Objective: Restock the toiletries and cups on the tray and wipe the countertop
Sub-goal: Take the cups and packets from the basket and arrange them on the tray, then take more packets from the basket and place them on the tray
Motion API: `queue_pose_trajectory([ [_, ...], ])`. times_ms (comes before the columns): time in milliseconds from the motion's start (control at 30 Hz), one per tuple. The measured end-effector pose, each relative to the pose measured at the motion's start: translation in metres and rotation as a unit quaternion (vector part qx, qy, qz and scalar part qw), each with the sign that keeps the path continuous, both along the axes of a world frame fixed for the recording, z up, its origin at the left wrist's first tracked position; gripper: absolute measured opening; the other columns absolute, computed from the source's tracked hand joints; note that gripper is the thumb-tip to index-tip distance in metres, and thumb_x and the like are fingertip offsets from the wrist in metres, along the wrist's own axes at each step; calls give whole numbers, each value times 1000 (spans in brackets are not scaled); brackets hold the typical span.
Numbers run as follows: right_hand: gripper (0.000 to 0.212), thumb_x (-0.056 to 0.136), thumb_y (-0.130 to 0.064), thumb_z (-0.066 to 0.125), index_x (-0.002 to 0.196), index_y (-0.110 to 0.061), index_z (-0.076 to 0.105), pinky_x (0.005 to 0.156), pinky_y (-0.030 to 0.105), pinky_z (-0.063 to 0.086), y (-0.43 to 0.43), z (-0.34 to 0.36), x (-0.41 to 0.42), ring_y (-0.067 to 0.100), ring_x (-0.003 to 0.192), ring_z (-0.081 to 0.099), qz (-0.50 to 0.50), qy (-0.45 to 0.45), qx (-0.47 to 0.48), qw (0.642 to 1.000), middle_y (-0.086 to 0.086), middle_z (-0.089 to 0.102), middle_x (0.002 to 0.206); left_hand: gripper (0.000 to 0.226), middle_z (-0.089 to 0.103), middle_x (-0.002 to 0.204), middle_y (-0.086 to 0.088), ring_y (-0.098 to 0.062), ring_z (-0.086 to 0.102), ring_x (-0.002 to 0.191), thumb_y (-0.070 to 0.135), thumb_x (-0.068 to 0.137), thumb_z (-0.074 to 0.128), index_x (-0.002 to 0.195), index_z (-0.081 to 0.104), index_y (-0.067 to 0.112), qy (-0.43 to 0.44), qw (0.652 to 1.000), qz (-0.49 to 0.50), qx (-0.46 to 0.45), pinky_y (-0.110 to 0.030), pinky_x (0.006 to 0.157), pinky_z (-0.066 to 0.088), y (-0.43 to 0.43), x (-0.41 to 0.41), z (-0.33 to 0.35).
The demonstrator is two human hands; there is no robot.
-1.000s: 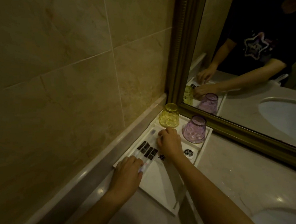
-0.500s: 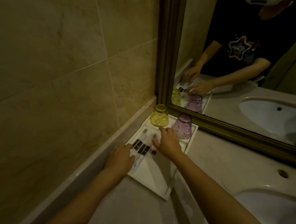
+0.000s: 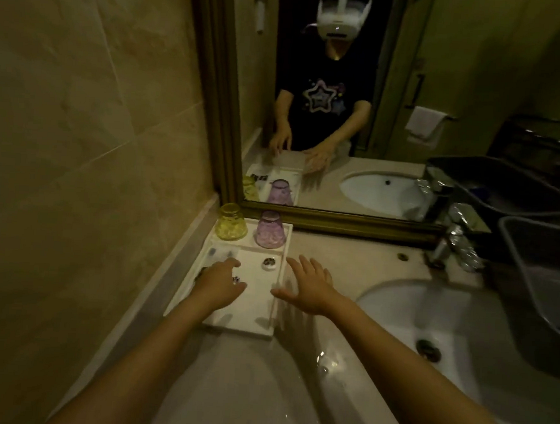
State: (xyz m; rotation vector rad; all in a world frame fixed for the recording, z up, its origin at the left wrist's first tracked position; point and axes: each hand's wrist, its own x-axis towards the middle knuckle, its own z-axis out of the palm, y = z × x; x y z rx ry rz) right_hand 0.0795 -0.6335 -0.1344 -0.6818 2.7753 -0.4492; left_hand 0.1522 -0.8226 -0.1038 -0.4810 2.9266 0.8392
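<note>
A white tray (image 3: 229,323) lies on the countertop (image 3: 344,258) against the tiled wall. At its far end stand a yellow cup (image 3: 231,222) and a purple cup (image 3: 270,230), both upside down. A small round toiletry (image 3: 269,263) and wrapped toiletries (image 3: 221,252) lie in the tray's middle part. My left hand (image 3: 219,282) rests flat over the dark-labelled packets, hiding most of them. My right hand (image 3: 310,284) hovers over the tray's right rim with spread fingers and holds nothing.
A white sink basin (image 3: 445,323) sits to the right with a chrome tap (image 3: 453,245) behind it. A dark bin (image 3: 543,287) stands at the far right. The gold-framed mirror (image 3: 337,222) runs along the back. Water drops shine on the countertop near me.
The view has pulled back and swung right. My right hand has lifted off the packets and moved right to the tray's edge. My left hand has moved up onto the packets.
</note>
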Motion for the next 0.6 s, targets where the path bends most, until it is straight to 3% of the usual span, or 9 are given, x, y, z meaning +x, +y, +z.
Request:
queue_pose_trajectory([
  [167,91,78,-73,43,149,-32,4,116,53,6,71,13,51,32,146,-3,-61,-1,5,998,5,-2,161,53,49,135,-13,-30,49,121,36,85,58,132,42,18,-23,994,-106,-16,-39,98,42,55,4,10],
  [333,94,77,-71,48,149,-28,7,114,51,19,149,28,106,30,145,11,-123,-19,6,992,5,8,159,50,47,138,-10,-27,51,118,35,85,58,130,45,18,-26,977,-212,-19,-34,93,43,134,12,17],
  [500,85,81,-61,55,147,-24,16,113,48,28,236,39,155,28,141,24,-217,-46,-37,974,7,20,156,44,52,133,-7,-20,54,112,34,89,54,129,47,19,-71,925,-368,-64,-31,93,45,229,25,25],
  [600,81,83,-57,55,146,-21,21,111,46,28,289,42,182,29,140,26,-285,-53,-9,957,7,24,155,43,55,131,-6,-20,54,114,36,89,52,129,49,18,-96,883,-446,-112,-31,95,44,291,35,37],
])
